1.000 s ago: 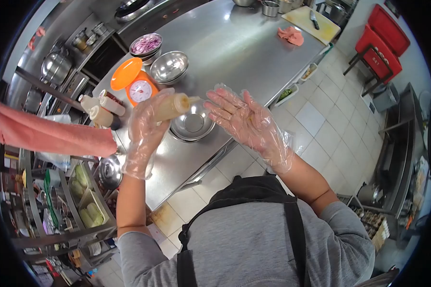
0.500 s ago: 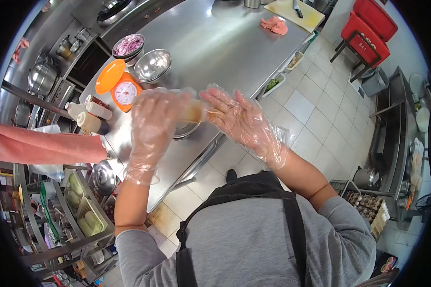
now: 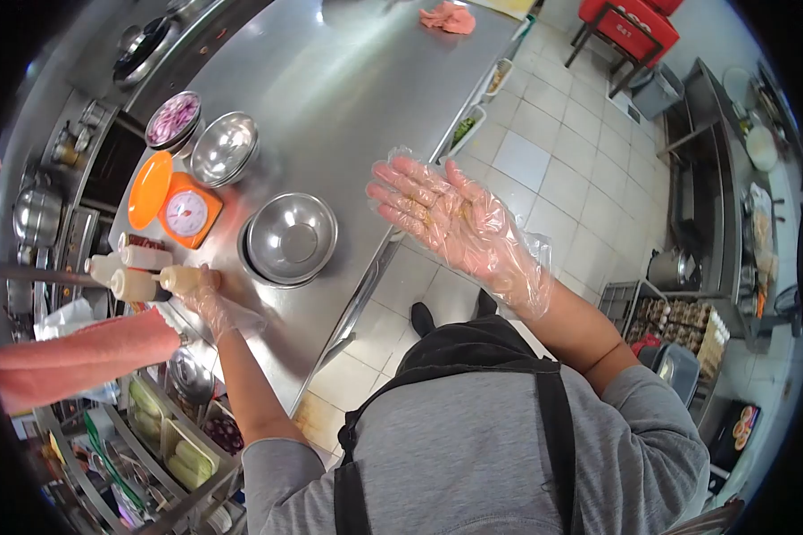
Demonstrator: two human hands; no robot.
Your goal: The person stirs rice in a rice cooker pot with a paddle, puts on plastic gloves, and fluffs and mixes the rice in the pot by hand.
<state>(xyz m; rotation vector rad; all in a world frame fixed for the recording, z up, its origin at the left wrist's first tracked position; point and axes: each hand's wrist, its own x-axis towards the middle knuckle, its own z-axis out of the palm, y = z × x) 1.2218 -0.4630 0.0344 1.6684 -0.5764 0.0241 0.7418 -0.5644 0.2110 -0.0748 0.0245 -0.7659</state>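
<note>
My left hand (image 3: pixel 211 301), in a clear plastic glove, grips a squeeze bottle (image 3: pixel 181 278) with pale yellow contents, beside other squeeze bottles (image 3: pixel 134 285) at the table's left edge. Palm up and fingers stretched, my right hand (image 3: pixel 446 214) hovers past the table's right edge. Its clear glove has a yellowish smear across the palm and fingers. Between the two hands, a shiny steel bowl (image 3: pixel 293 239) sits stacked on another on the steel table (image 3: pixel 330 107).
An orange kitchen scale (image 3: pixel 187 212) with an orange pan (image 3: pixel 150 189) stands near steel bowls (image 3: pixel 225 149) and a bowl of sliced red onion (image 3: pixel 173 119). A pink cloth (image 3: pixel 448 18) lies at the far end. A pink towel (image 3: pixel 85 357) hangs at left.
My left hand has carried the squeeze bottle from over the right palm down left to the other bottles. My right hand stays palm up, and the steel bowl is now uncovered.
</note>
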